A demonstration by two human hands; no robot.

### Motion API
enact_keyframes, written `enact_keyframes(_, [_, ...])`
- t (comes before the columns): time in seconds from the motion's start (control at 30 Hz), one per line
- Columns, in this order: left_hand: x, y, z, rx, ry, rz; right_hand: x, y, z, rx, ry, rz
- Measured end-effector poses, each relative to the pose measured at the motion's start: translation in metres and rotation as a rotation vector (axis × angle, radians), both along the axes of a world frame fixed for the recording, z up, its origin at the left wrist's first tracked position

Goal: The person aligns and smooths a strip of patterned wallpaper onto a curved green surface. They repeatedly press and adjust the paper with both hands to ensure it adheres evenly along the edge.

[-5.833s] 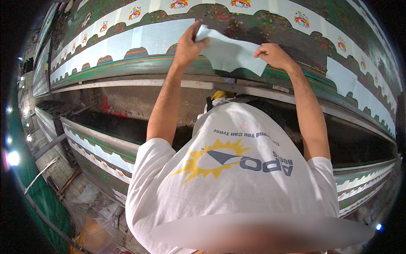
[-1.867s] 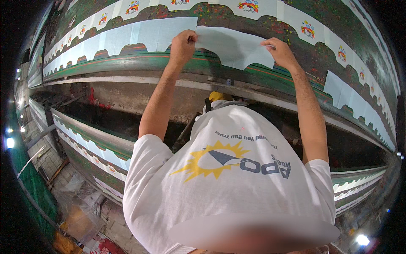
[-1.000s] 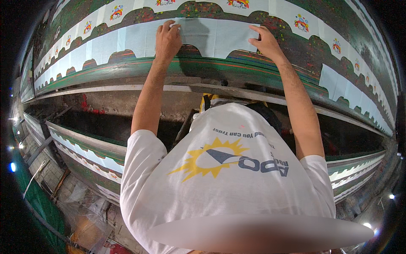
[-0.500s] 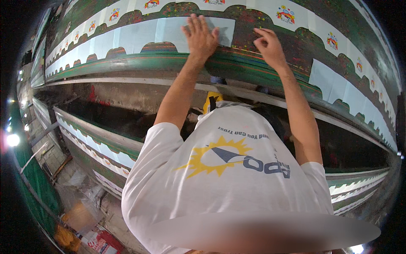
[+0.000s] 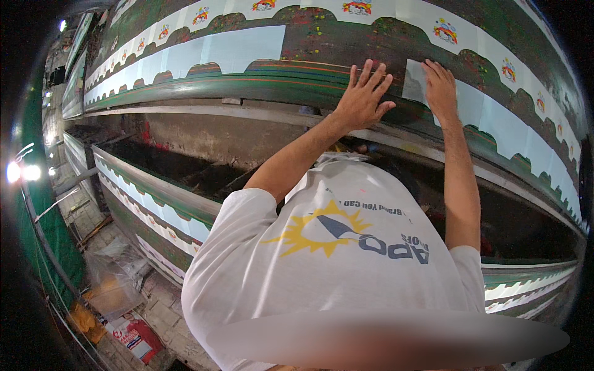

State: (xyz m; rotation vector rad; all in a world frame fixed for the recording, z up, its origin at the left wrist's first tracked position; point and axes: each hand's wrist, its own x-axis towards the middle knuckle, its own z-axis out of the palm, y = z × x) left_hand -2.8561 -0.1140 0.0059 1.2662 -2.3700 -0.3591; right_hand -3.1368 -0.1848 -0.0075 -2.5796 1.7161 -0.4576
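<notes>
My left hand (image 5: pixel 366 98) is open with fingers spread, over the bare dark tabletop and its green front edge. It holds nothing. My right hand (image 5: pixel 441 91) lies with outstretched fingers on the left end of a pale blue, scallop-edged fabric strip (image 5: pixel 489 114). A matching pale strip (image 5: pixel 223 52) lies to the left, its straight cut end facing the right one across a stretch of dark table (image 5: pixel 334 44). Behind them runs a white scalloped strip (image 5: pixel 411 17) printed with small colourful cartoon motifs.
The long printing table (image 5: pixel 260 83) has a green, worn front edge with a pale rail below it. Nearer me is another table (image 5: pixel 151 188) with similar strips. At left are a green cloth (image 5: pixel 37 216), bright lamps (image 5: pixel 30 172) and a red-and-white bag (image 5: pixel 133 334) on the floor.
My left hand has left the left strip and moved right over the table. My right hand has moved onto the right strip's end. The view has shifted rightward along the table.
</notes>
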Motion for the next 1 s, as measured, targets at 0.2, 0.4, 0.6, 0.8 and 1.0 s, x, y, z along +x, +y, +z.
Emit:
enact_keyframes(0.2, [-0.028, 0.014, 0.025, 0.023, 0.032, -0.09, 0.003, -0.009, 0.013, 0.162, -0.114, -0.032])
enact_keyframes(0.4, [-0.03, 0.009, 0.026, 0.091, 0.195, 0.003, 0.009, -0.017, 0.021, 0.211, -0.242, -0.054])
enact_keyframes(0.6, [-0.029, -0.01, 0.036, 0.236, 0.428, -0.06, 0.033, -0.02, 0.05, 0.512, -0.609, 0.181])
enact_keyframes(0.8, [-0.009, -0.036, 0.056, 0.142, 0.459, -0.029, 0.052, -0.02, 0.068, 0.614, -0.734, 0.218])
enact_keyframes(1.0, [0.058, -0.048, 0.065, 0.178, 0.496, 0.156, 0.043, -0.029, 0.062, 0.783, -0.483, 0.234])
